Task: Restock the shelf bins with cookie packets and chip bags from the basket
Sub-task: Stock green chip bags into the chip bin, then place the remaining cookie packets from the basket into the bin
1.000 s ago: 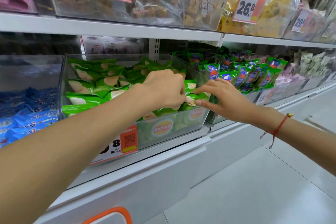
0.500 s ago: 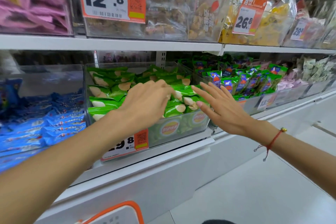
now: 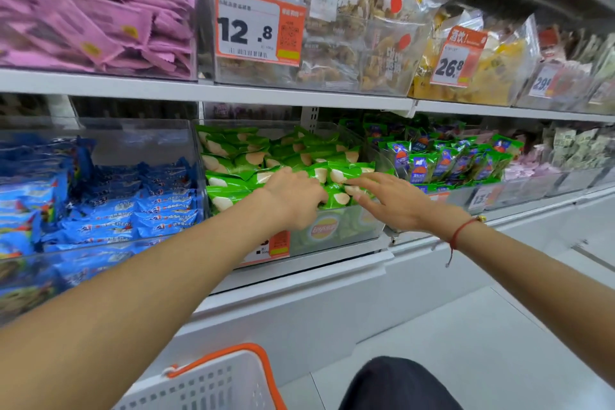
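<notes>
- The left hand (image 3: 293, 198) lies on the green chip bags (image 3: 283, 160), fingers curled down over the front ones; whether it grips one, I cannot tell.
- The right hand (image 3: 389, 198) touches them with straight, spread fingers.
- The bags fill the clear shelf bin (image 3: 346, 226).
- They look light, puffy and slippery; better to hold them by the sealed edge.
- The basket (image 3: 213, 383) stands below.
</notes>
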Action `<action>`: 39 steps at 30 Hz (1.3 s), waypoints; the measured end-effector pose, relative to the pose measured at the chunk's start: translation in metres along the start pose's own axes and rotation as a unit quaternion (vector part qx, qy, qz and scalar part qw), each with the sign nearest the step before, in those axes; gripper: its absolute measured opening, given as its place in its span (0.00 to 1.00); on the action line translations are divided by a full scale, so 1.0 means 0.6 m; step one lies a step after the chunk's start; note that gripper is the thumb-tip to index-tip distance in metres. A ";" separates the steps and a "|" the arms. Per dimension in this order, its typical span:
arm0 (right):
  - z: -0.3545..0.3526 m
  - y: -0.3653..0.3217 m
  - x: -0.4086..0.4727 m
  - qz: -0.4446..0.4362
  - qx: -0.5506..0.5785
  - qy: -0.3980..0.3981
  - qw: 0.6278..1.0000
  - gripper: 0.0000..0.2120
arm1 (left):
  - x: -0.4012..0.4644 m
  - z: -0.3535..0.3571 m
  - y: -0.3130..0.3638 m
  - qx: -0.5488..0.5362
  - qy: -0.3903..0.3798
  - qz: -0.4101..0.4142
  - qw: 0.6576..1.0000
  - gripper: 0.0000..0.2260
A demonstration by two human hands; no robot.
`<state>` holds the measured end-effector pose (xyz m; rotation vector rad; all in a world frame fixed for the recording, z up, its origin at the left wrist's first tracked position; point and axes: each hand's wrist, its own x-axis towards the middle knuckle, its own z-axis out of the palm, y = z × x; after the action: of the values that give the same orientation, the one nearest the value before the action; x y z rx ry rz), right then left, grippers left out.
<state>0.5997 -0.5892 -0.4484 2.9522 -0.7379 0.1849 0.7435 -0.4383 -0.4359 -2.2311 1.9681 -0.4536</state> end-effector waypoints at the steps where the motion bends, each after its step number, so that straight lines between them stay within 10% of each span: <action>1: -0.012 -0.009 -0.001 0.005 -0.006 0.004 1.000 0.22 | -0.011 -0.003 -0.002 -0.014 0.016 0.000 1.000 0.16; 10: -0.015 -0.233 -0.072 -0.073 0.180 0.037 0.980 0.13 | -0.258 -0.018 -0.033 -0.219 0.119 -0.180 0.952 0.13; 19: 0.159 -0.432 -0.100 -0.148 0.186 -0.242 0.941 0.13 | -0.499 0.159 -0.045 -0.338 -0.095 -0.301 0.887 0.10; 28: 0.406 -0.556 -0.143 -0.158 0.113 -0.453 0.870 0.16 | -0.669 0.388 -0.031 -0.449 -0.311 -0.374 0.749 0.11; 39: 0.578 -0.643 -0.180 -0.217 0.132 -0.413 0.875 0.30 | -0.651 0.561 0.054 -0.251 -0.361 -0.381 0.813 0.15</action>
<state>0.7206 -0.2413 -0.8296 3.2950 -0.0454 -1.1511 0.7767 -0.0915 -0.8173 -2.8099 0.8029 0.8650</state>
